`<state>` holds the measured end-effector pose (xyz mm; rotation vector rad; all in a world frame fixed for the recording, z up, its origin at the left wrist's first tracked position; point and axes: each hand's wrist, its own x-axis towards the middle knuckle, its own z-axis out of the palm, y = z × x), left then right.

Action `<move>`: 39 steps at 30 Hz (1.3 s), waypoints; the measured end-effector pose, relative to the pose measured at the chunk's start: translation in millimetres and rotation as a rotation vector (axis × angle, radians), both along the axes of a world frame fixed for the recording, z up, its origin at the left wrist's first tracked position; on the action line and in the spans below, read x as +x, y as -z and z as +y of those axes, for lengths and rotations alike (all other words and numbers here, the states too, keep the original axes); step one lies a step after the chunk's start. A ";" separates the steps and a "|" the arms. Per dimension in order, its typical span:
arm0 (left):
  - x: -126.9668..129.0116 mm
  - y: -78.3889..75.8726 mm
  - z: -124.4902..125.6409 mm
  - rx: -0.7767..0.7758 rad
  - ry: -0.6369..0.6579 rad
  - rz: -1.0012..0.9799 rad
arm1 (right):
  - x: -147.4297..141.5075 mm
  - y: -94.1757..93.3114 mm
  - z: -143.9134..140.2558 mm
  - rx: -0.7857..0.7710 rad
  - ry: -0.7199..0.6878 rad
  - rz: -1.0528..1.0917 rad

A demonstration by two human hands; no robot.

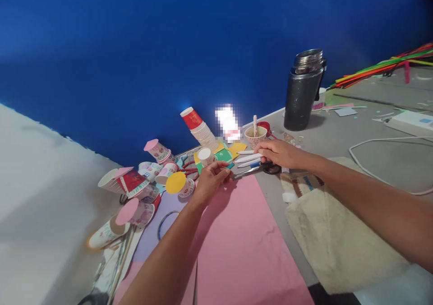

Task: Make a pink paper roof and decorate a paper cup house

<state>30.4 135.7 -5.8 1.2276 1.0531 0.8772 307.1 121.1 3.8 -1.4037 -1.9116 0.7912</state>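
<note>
The pink paper sheet point(237, 237) serves as the reference landmark; it lies flat on the grey table point(372, 142), nearest the camera. A beige cloth bag point(338, 237) lies just right of the sheet, under the right forearm. Left of the sheet, decorated paper cups point(135, 192) lie tipped in a cluster, several capped with pink or yellow paper discs.

At the sheet's far edge, the left hand point(211, 178) has its fingers curled inward, with thumb and fingertips drawn together; whether they pinch anything cannot be determined. Just beyond the sheet's far right corner, the right hand point(280, 154) lies palm down with fingers extended, fingertips touching the white pens point(248, 159), which lie side by side on the table. Scissors point(267, 167) lie partly under this hand.

Farther from the sheet, a stack of red paper cups point(199, 129) leans against the blue wall. A patterned cup point(255, 136) stands beyond the pens. A dark steel flask point(302, 90) stands upright, well beyond the sheet to the right.
</note>
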 end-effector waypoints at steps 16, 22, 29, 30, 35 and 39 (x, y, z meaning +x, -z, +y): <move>-3.8 8.8 -5.3 -0.212 -0.047 -0.393 | -18.6 2.9 -15.2 -0.015 -0.024 0.009; -0.2 4.3 -8.4 -0.228 -0.115 -0.394 | -25.2 1.6 -19.4 0.029 -0.020 0.000; 5.5 11.8 -7.2 -0.174 -0.175 -0.365 | -23.8 6.0 -18.6 0.116 -0.013 -0.048; 6.0 12.3 -7.4 -0.164 -0.179 -0.360 | -23.7 6.6 -18.5 0.140 -0.012 -0.059; 6.1 13.6 -6.7 -0.109 -0.220 -0.339 | -21.9 5.2 -18.6 0.225 0.034 -0.052; 6.5 14.4 -5.9 -0.087 -0.232 -0.317 | -21.0 5.0 -18.4 0.232 0.010 -0.064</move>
